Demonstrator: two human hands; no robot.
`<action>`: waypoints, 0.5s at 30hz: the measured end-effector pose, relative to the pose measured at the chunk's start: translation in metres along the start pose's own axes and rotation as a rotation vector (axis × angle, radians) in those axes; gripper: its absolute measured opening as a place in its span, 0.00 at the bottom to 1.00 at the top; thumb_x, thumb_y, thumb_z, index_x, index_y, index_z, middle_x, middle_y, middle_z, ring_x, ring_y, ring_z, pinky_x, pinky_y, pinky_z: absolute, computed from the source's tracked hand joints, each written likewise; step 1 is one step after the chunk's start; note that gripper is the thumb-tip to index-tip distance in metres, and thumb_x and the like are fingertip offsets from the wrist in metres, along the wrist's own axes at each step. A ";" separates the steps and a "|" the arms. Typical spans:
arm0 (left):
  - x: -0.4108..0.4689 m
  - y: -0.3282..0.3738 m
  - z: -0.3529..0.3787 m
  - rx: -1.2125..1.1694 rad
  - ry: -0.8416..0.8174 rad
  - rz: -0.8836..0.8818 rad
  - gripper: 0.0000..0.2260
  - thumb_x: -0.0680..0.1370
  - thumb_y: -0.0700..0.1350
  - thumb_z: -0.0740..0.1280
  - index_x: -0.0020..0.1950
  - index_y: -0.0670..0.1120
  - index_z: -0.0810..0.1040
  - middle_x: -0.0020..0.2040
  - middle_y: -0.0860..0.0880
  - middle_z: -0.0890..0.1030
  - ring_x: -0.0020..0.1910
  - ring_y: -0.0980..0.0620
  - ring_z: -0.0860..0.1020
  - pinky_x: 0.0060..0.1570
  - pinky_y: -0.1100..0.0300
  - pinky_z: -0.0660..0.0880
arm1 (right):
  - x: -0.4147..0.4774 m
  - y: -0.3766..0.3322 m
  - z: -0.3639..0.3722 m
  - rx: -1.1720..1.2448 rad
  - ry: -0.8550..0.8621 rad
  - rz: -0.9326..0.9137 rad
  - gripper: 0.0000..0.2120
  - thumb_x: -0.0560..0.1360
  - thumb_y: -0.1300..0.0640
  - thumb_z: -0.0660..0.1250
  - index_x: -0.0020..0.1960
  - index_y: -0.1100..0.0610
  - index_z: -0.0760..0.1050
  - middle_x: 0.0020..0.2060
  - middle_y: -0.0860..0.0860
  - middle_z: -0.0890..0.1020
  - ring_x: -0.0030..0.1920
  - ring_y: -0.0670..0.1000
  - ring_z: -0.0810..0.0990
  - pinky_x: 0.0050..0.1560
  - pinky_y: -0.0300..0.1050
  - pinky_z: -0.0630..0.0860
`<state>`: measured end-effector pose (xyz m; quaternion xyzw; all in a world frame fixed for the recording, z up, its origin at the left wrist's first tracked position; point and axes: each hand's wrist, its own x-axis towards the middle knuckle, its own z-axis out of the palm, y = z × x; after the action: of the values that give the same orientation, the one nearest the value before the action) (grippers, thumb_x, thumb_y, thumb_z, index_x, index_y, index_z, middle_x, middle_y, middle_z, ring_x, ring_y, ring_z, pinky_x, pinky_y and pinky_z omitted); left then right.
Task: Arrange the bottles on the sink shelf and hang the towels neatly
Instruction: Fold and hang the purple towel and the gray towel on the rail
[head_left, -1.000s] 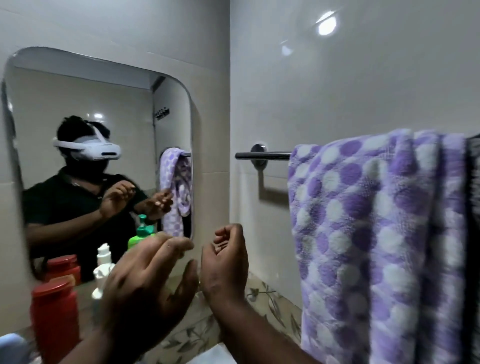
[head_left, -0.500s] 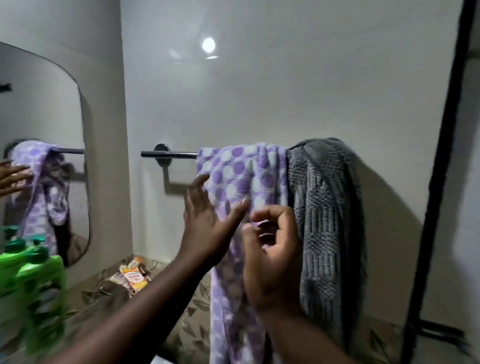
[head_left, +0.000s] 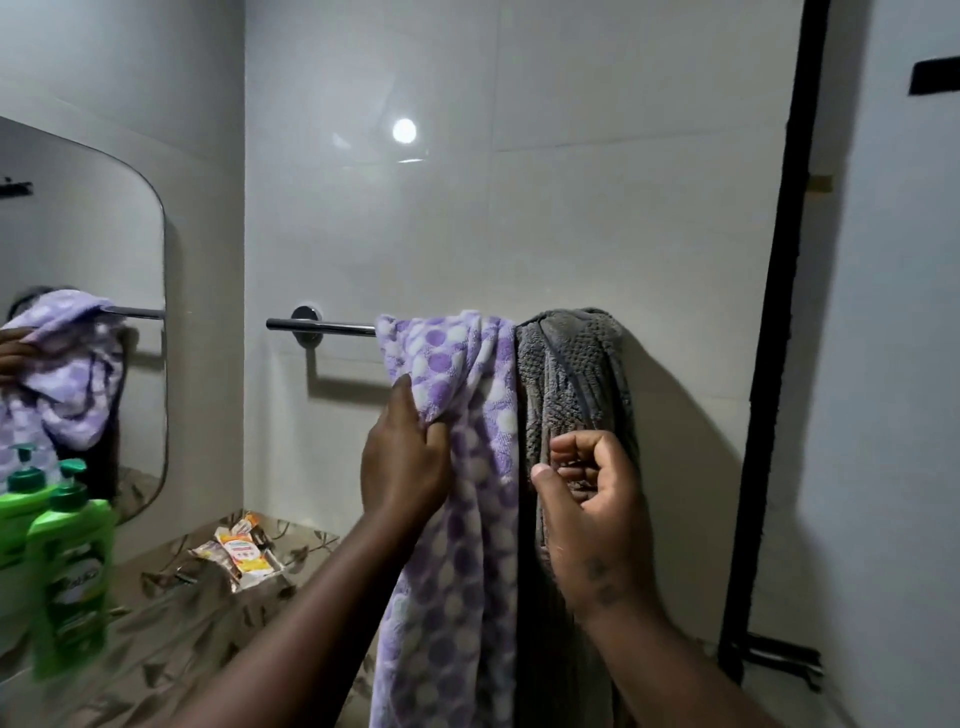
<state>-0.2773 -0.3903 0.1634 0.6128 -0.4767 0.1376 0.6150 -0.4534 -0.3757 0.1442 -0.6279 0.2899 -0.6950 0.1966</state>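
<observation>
A purple towel with white dots (head_left: 467, 364) hangs bunched over a chrome towel bar (head_left: 322, 327) on the white tiled wall. A grey textured towel (head_left: 571, 374) hangs bunched right beside it, touching. My left hand (head_left: 405, 457) pinches the purple towel's left edge a little below the bar. In front of the grey towel, my right hand (head_left: 592, 499) is half curled, palm toward me, with nothing held. A green pump bottle (head_left: 67, 566) stands on the sink shelf at the far left, blurred.
A mirror (head_left: 78, 312) on the left wall reflects the purple towel and the bottle. Small sachets (head_left: 239, 551) lie on the leaf-patterned ledge (head_left: 171, 634) in the corner. A black door frame (head_left: 774, 364) runs down the right side.
The view swung right from the mirror to the towel bar. My left hand went from hovering open to pinching the purple towel's edge; my right hand shifted right, in front of the grey towel.
</observation>
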 end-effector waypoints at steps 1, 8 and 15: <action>-0.005 0.000 0.000 0.024 0.016 0.019 0.25 0.78 0.42 0.62 0.76 0.50 0.67 0.62 0.39 0.81 0.57 0.36 0.77 0.51 0.47 0.74 | 0.001 0.002 -0.003 0.004 -0.027 0.019 0.10 0.72 0.60 0.73 0.46 0.49 0.75 0.41 0.47 0.81 0.41 0.47 0.79 0.46 0.43 0.78; -0.049 0.006 0.007 0.142 0.026 -0.029 0.23 0.79 0.41 0.62 0.75 0.47 0.70 0.59 0.44 0.76 0.56 0.40 0.75 0.47 0.53 0.70 | -0.006 0.020 -0.013 -0.040 -0.159 0.109 0.09 0.72 0.57 0.74 0.46 0.47 0.75 0.44 0.46 0.81 0.46 0.47 0.80 0.47 0.36 0.74; -0.135 0.009 -0.002 -0.283 -0.063 -0.049 0.26 0.73 0.46 0.59 0.71 0.55 0.76 0.61 0.56 0.81 0.62 0.56 0.79 0.56 0.71 0.71 | -0.011 0.018 -0.009 0.206 -0.358 0.349 0.22 0.70 0.50 0.78 0.61 0.47 0.75 0.53 0.45 0.85 0.51 0.41 0.84 0.57 0.43 0.79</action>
<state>-0.3518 -0.3300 0.0673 0.5355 -0.4954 0.0345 0.6831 -0.4624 -0.3810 0.1231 -0.6578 0.2824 -0.5544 0.4245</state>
